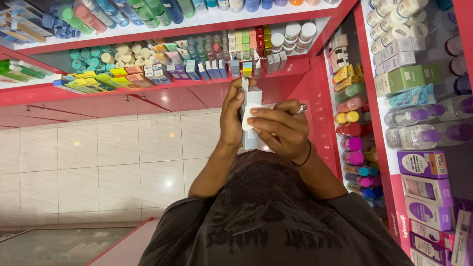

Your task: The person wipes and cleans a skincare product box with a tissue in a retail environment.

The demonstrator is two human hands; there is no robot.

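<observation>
Holding a small white box [250, 111], the left hand [231, 116] wraps one side while the right hand [278, 130] closes fingers across its front. Red shelves [315, 88] of bottles stand around. Step in hand looks like inspecting the box; next calls for steady turning.

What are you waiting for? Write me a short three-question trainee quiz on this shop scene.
1. True or false: the left hand and the right hand both grip the white cardboard box.
2. Which wrist wears the thin black wristband? A) left B) right C) neither
3. Fill in: the painted shelf edge below the rows of small packets is ___ in colour.

Key: 1 true; 2 B; 3 red.
</observation>
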